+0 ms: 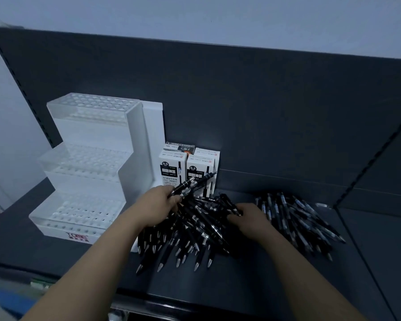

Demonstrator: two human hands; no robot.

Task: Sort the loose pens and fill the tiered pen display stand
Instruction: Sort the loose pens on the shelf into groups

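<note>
A person stands at a dark shelf (pixel 241 283), both bare arms reaching in from the bottom of the frame. At the left sits a white three-step stand (pixel 83 181) with every hole empty; no pen is placed yet, so all the filling is left to do, and the work looks to be at the sorting stage.

The left hand (pixel 159 206), just left of centre, is clamped round a bunch (pixel 191 185) of black pens raised above the heap and angled toward the upper right. The right hand (pixel 249 220), a little apart to its right, lies knuckles-up on the pile (pixel 190 230) with fingers curled down among the pens (whether it has hold of one I cannot tell).

A second pile (pixel 299 218), with paler barrels, lies fanned out at the right of the frame, near the first; it may be a sorted group, though that is a guess. Behind the piles, at centre, white pen boxes (pixel 173 169) stand upright just beside the stand's side wall.

Nothing covers the stand's holes; the left arm crosses in front of its lower right corner.
</note>
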